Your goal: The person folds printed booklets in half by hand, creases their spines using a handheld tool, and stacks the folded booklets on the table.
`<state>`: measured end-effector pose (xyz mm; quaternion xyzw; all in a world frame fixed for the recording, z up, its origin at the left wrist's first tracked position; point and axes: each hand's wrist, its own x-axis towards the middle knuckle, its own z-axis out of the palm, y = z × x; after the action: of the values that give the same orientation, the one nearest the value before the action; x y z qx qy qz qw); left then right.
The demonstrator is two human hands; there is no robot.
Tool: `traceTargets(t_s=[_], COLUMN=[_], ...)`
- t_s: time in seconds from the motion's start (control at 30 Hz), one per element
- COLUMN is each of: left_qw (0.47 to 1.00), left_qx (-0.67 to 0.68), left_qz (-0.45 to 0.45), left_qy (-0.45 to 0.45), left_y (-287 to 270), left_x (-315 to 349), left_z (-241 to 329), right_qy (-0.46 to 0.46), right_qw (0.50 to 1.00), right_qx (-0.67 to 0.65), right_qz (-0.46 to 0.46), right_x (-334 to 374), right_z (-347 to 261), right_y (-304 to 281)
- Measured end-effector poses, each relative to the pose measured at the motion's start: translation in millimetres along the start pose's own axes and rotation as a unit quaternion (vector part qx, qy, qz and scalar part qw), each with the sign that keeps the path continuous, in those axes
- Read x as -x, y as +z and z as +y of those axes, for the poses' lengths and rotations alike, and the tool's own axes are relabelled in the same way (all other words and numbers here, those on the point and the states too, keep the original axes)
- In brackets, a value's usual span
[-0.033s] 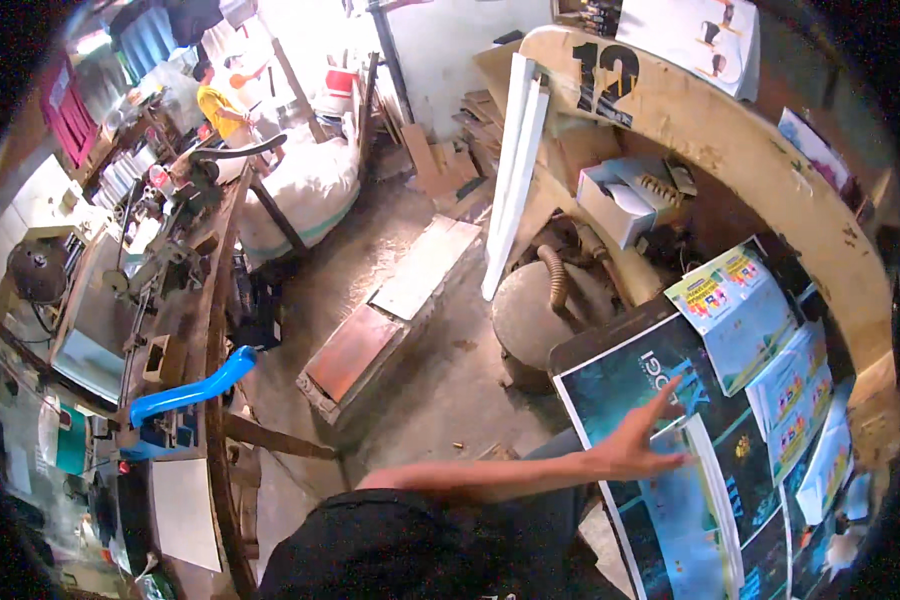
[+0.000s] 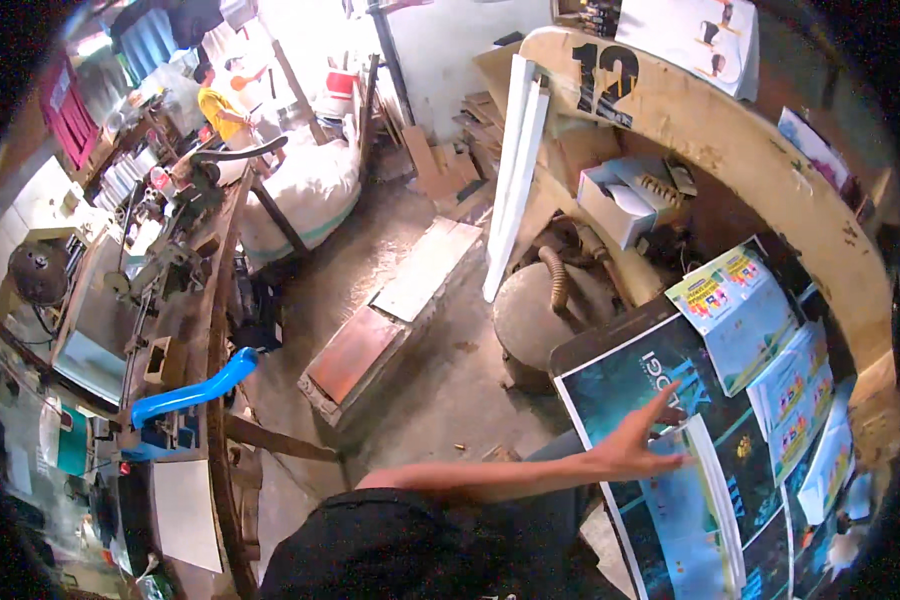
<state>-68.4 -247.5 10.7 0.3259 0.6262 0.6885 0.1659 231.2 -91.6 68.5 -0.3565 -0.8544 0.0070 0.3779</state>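
Observation:
My left arm reaches across from the lower middle to the right, out of a black sleeve. At its end my left hand (image 2: 635,445) is open over the upper end of a stack of bluish printed sheets (image 2: 685,520). One finger stretches up and away, and the thumb lies over the pale edge of the stack. Whether the thumb presses on the paper I cannot tell. Under the stack lies a dark printed sheet (image 2: 610,385) with white and blue lettering. Further right are folded colourful leaflets (image 2: 740,310) and more printed sheets (image 2: 790,400). My right hand does not show.
A large curved tan machine frame (image 2: 710,120) arches over the right side. Beside the work surface stands a round drum (image 2: 535,310) with a ribbed hose. A long low box (image 2: 390,310) lies on the floor. On the left, a blue handle (image 2: 195,387) juts from a cluttered bench.

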Motion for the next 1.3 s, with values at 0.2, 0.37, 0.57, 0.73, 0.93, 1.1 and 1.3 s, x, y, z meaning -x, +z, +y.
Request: traceTargets(t_s=[0.2, 0.37, 0.57, 0.73, 0.93, 1.1, 1.3], left_qw=[0.999, 0.999, 0.973, 0.927, 0.977, 0.978, 0.936], left_qx=[-0.028, 0.015, -0.019, -0.078, 0.050, 0.001, -0.135], left_qz=[-0.047, -0.041, -0.229, -0.366, -0.208, -0.208, -0.285], left_qy=[0.004, -0.001, -0.019, -0.020, 0.008, 0.029, 0.157], left_y=[-2.7, 2.9, -30.7, -39.8, -21.4, -24.8, -42.5], left_x=[2.7, 16.4, -9.0, -26.4, -11.1, -4.4, -22.4], left_z=[-2.6, -2.0, 4.0, -1.1, -1.6, -17.8, -21.2], right_qy=[0.295, 0.283, 0.150, 0.189, 0.261, 0.323, 0.220], right_qw=[0.926, 0.891, 0.949, 0.954, 0.936, 0.857, 0.934], right_qx=[-0.218, -0.342, -0.059, -0.065, -0.203, -0.394, -0.215], right_qz=[-0.093, -0.095, -0.271, -0.223, -0.117, -0.077, -0.183], right_x=[45.1, 23.7, 17.3, 18.1, 47.3, 40.6, 16.8], right_z=[39.0, -24.6, 18.1, -3.0, 3.0, -20.1, -21.4], right_y=[32.7, 11.6, 9.8, 9.0, 30.6, 21.9, 11.1])
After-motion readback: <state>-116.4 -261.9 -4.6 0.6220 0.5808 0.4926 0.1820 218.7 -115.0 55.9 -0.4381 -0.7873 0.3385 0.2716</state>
